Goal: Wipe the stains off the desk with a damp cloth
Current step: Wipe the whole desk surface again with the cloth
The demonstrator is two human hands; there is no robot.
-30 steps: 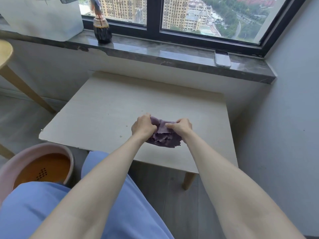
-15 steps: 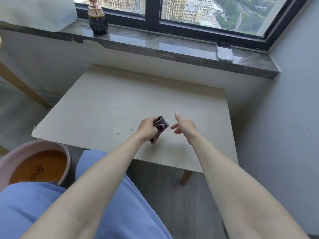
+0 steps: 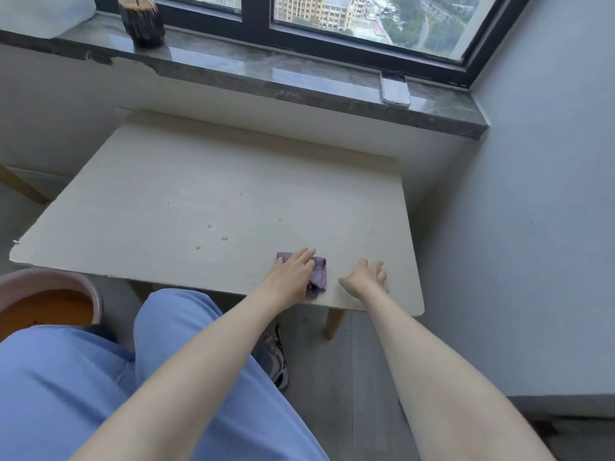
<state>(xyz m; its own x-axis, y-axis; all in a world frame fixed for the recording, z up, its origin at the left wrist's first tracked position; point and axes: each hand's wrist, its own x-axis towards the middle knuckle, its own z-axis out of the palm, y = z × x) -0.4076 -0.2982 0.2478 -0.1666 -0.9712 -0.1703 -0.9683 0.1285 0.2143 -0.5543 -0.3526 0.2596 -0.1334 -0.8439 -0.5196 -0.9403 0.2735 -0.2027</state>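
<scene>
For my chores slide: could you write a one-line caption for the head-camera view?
Left hand presses the purple cloth onto the pale desk near small stains; right hand open beside it.

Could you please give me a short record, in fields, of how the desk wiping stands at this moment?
Left hand: flat on the cloth, pressing it onto the desk
Right hand: beside the cloth near the desk's front edge, fingers loosely curled, holding nothing
Stains: a few small pale spots to the left of the cloth, not yet wiped
Windowsill: phone lying flat, dark jar
</scene>
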